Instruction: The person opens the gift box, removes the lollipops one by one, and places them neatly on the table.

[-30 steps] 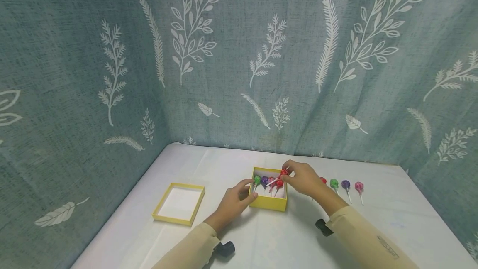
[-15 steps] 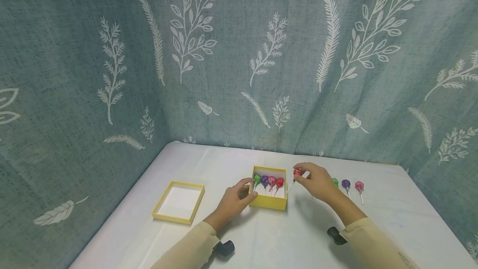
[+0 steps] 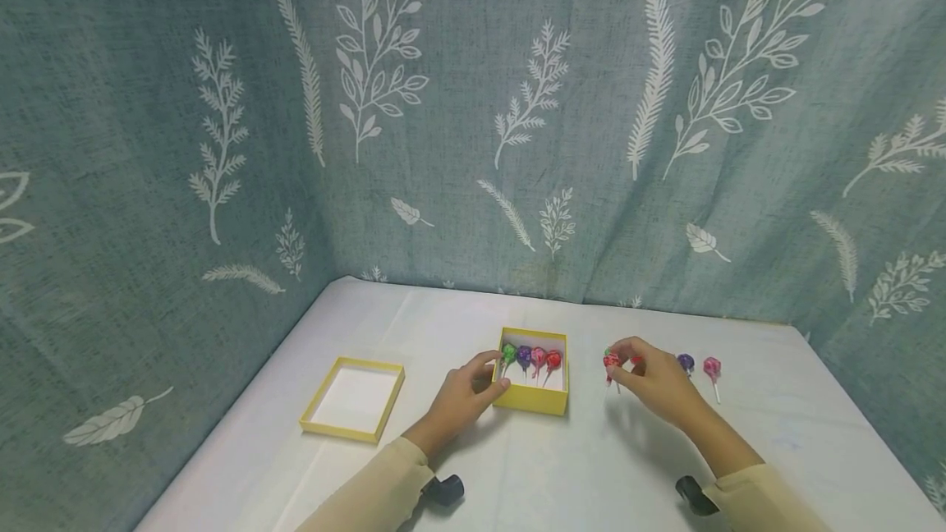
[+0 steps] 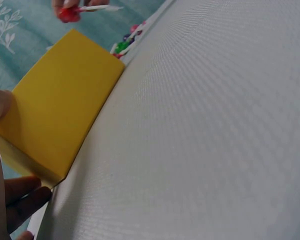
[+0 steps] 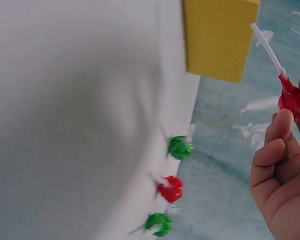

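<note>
My right hand (image 3: 658, 382) pinches a red lollipop (image 5: 292, 102) by its wrapped head, above the table right of the yellow box (image 3: 530, 401). In the right wrist view its white stick points up and to the left. My left hand (image 3: 460, 394) grips the box at its left side, thumb on the front wall and fingers round the corner. Lying in a row in the box are a green lollipop (image 3: 508, 353), a purple lollipop (image 3: 524, 356), a pink lollipop (image 3: 539, 358) and a red one (image 3: 553, 360), sticks toward me.
A shallow yellow-edged lid (image 3: 353, 399) lies left of the box. On the right, a purple lollipop (image 3: 686, 363) and a pink lollipop (image 3: 712, 368) lie in a row with a green lollipop (image 5: 181, 148), a red one (image 5: 171, 189) and another green one (image 5: 160, 224). A patterned curtain (image 3: 458, 121) stands behind.
My right hand has carried the red lollipop out from over the box, rightward to the loose row. My left hand has stayed at the box.
</note>
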A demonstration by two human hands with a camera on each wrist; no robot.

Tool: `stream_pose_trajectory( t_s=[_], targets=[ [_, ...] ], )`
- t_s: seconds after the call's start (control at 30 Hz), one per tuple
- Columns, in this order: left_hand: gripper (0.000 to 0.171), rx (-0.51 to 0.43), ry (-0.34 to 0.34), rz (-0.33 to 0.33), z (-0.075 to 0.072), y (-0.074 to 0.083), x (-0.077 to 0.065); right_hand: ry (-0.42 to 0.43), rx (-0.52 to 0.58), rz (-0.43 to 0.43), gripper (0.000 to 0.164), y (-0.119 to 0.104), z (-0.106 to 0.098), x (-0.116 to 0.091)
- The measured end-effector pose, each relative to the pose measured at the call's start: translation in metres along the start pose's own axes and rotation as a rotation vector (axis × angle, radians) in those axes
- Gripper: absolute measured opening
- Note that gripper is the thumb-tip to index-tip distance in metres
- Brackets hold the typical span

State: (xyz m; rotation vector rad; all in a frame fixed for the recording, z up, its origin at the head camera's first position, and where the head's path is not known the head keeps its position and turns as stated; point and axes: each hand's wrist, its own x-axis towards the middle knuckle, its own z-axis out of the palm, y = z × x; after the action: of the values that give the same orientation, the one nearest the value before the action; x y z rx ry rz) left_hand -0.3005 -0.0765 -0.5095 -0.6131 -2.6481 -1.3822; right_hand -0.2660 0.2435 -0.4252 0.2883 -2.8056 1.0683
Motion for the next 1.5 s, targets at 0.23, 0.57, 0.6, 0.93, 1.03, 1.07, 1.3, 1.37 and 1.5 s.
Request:
stream_pose_trajectory(
  t_s=[0.23,0.57,0.6,0.93,1.03,1.07,1.3,1.37,1.5],
  targets=[
    [0.054,0.000,0.001,0.007,0.000,0.002,-0.001,0.002,0.043,-0.018,0.030,0.017,0.005,-0.015],
    [0.048,-0.005,-0.002,-0.002,0.000,0.001,0.000,-0.038,0.052,0.013,0.031,0.032,0.008,-0.024],
    [0.048,-0.003,-0.003,-0.007,0.000,0.001,0.000,-0.045,0.052,0.017,0.031,0.033,0.008,-0.024],
    [0.050,-0.007,-0.003,0.001,-0.001,0.001,0.000,-0.106,0.051,0.075,0.029,0.040,0.015,-0.030],
    [0.051,-0.008,-0.002,0.001,-0.002,0.002,0.000,-0.113,0.062,0.113,0.028,0.041,0.016,-0.032],
    [0.051,-0.006,-0.001,0.001,-0.002,0.002,0.000,-0.117,0.065,0.120,0.028,0.041,0.016,-0.033],
    [0.050,0.005,-0.002,-0.004,-0.001,0.001,0.000,-0.149,0.114,0.139,0.027,0.042,0.018,-0.036],
    [0.050,0.006,-0.002,-0.004,-0.001,0.002,0.000,-0.154,0.115,0.137,0.027,0.043,0.019,-0.036],
    [0.050,0.004,-0.005,-0.006,-0.001,0.002,0.001,-0.151,0.095,0.133,0.027,0.045,0.020,-0.035]
  ],
)
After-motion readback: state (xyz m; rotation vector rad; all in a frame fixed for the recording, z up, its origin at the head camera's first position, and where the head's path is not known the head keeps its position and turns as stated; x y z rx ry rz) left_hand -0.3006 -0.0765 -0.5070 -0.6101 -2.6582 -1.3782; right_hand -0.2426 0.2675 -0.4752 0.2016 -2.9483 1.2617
